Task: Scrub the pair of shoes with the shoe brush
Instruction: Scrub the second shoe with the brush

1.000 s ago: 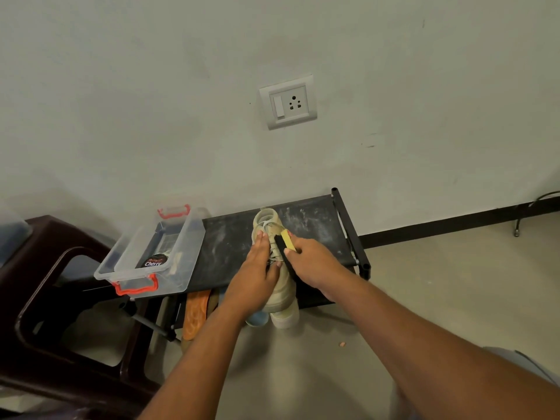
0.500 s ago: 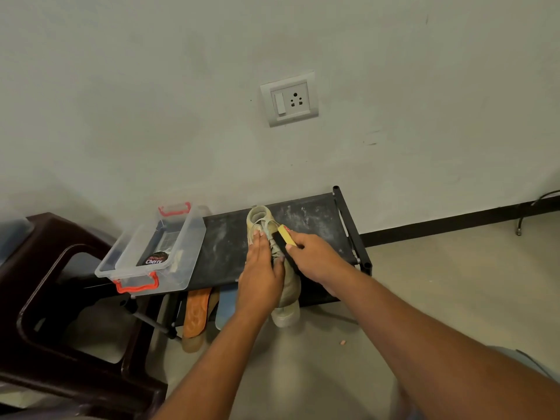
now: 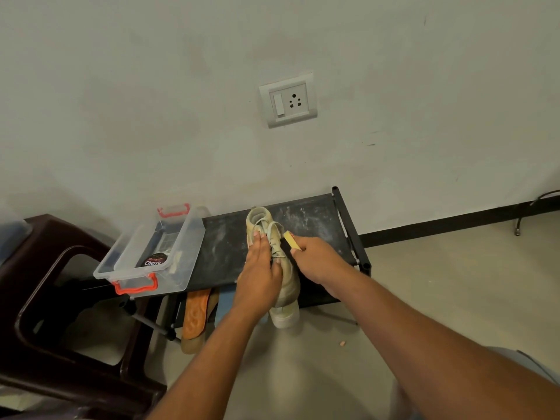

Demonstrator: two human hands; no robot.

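Note:
A beige high-top shoe (image 3: 286, 286) lies lengthwise on the black shoe rack (image 3: 312, 213), its toe hanging over the front edge. My left hand (image 3: 260, 268) lies flat on the shoe's left side, fingers straight over the laces. My right hand (image 3: 318, 262) grips a shoe brush (image 3: 289, 242) with a yellow back and black bristles, pressed against the shoe's right side near the laces. The second shoe of the pair is not clearly seen.
A clear plastic box (image 3: 151, 253) with orange handles and a polish tin sits on the rack's left end. A dark brown plastic chair (image 3: 60, 298) stands at left. Orange sandals (image 3: 195, 316) lie under the rack. A wall socket (image 3: 288, 100) is above.
The brush and my right hand have shifted slightly along the shoe's lace area. My left hand stays on the shoe. The camera view moved a little.

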